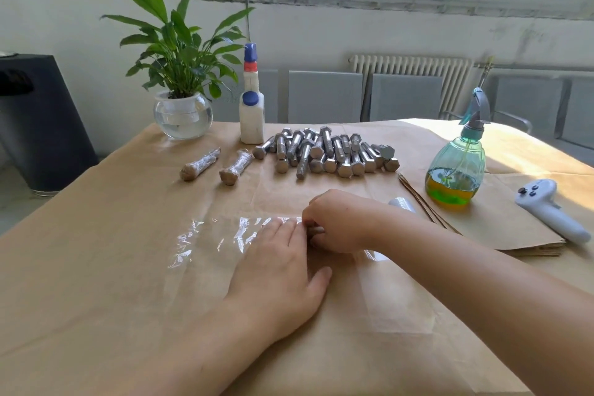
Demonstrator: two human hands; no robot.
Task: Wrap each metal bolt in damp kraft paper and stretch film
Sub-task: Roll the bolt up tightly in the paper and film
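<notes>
Pressing my flat left hand (283,270) on clingy, flimsy stretch film (209,241); right hand (337,222) curls round something hidden, likely a bolt. Film tears easily, best held at edges. Bare bolts (324,151) piled beyond.

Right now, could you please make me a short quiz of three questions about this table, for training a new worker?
1. True or false: two wrapped bolts lie left of the pile of bare bolts.
2. Which hand lies flat on the stretch film? A) left hand B) right hand
3. Fill in: the spray bottle stands to the ____ of the bolt pile.

Key: 1 true. 2 A; the right hand curls its fingers round something at the film's edge, mostly hidden. 3 right.
</notes>
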